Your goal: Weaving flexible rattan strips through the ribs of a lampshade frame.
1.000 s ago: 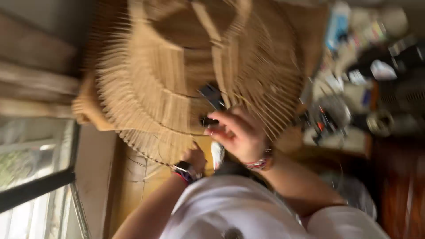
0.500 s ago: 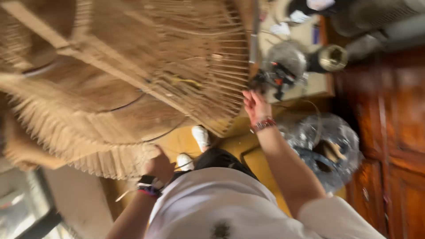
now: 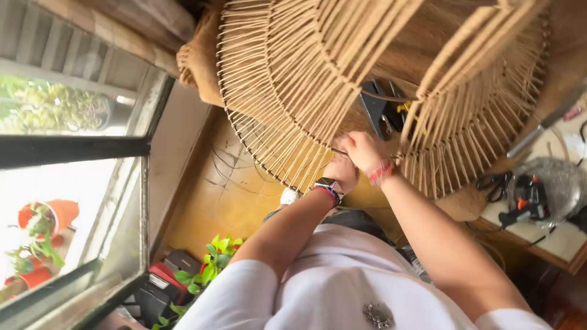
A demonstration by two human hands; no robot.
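**Hands at the rim of a woven frame**

Rattan frame, large and fan-shaped, is being worked at its lower rim, where it fills the upper middle of the view. The right hand is being held closed at that rim, its fingers pinched on a thin strand running between the spokes. The left hand is being kept just below and beside it, touching the rim; whether its grip is closed on anything cannot be told, since the fingers are hidden behind the right hand. A dark watch is being worn on the left wrist and a red band on the right.

Black pliers are being seen through the spokes just above the hands, lying inside the frame. To the right, a desk is carrying scissors, a glue gun and a clear bowl. At the left, a window is showing orange pots outside, and a green plant is standing on the floor below the arms.
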